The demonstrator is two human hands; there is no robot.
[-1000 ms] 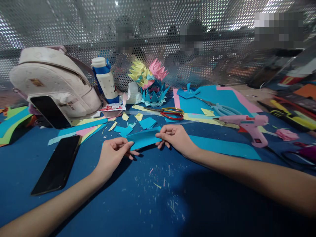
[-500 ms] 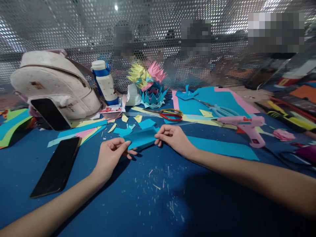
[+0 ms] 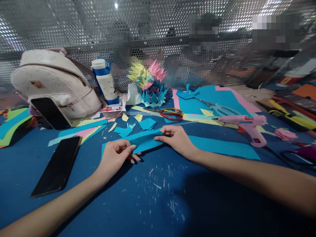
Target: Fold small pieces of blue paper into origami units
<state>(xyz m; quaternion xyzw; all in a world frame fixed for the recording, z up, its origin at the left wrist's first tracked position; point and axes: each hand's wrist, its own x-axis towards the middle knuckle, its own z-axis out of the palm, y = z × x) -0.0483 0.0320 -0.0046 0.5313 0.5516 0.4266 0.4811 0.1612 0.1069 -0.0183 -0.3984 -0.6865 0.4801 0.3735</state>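
Note:
A strip of blue paper (image 3: 147,141) is stretched between my two hands, just above the dark blue table. My left hand (image 3: 118,153) pinches its lower left part between thumb and forefinger, the other fingers under it. At the right end, my right hand (image 3: 174,136) grips the paper's edge between thumb and fingers. A blue piece also shows at the far side of my left hand. Just beyond the strip lie folded blue pieces (image 3: 147,124). Another long blue strip (image 3: 222,146) lies flat beside my right forearm.
Red-and-yellow-handled scissors (image 3: 172,114) and a paper lotus (image 3: 154,95) lie beyond my hands. On the right are a pink glue gun (image 3: 247,122) and pliers-like blue-handled scissors (image 3: 222,109). Left stand a phone (image 3: 58,166), a backpack (image 3: 59,75) and a bottle (image 3: 105,82).
My left hand has shifted slightly right along the paper. More blue paper now shows to the left of that hand, and the strip looks longer. My right hand has hardly moved.

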